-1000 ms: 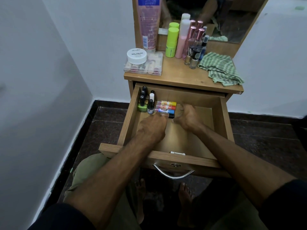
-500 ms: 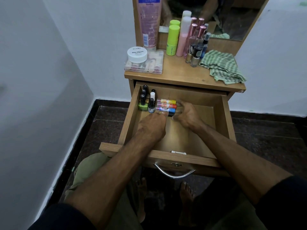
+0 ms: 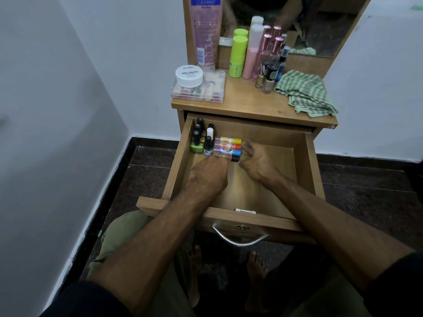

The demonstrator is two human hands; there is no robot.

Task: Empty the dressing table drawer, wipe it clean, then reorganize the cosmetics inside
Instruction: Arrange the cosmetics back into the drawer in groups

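Note:
The wooden drawer (image 3: 311, 165) is pulled out. In its back left corner stand several small nail polish bottles (image 3: 201, 140). Beside them lie several clear tubes (image 3: 229, 147) in a row, with yellow, red, blue and black caps. My left hand (image 3: 210, 172) rests on the drawer floor, its curled fingertips on the left end of the black-capped tube (image 3: 234, 158). My right hand (image 3: 257, 161) is just right of the caps, fingers spread, thumb near the black cap. The fingertips are partly hidden.
On the table top (image 3: 247, 104) stand a white nail polish jar (image 3: 189, 75) on a clear box (image 3: 199, 90), a pink tube (image 3: 206, 30), green and pink bottles (image 3: 245, 56), small bottles (image 3: 267, 74) and a green checked cloth (image 3: 306, 92). A mirror (image 3: 320, 19) stands behind. My knees and bare feet are below the drawer handle (image 3: 239, 239).
My right hand has opened its fingers and shifted slightly toward the tube caps. My left hand has stayed at the tubes' near end. The tubes lie in the same row.

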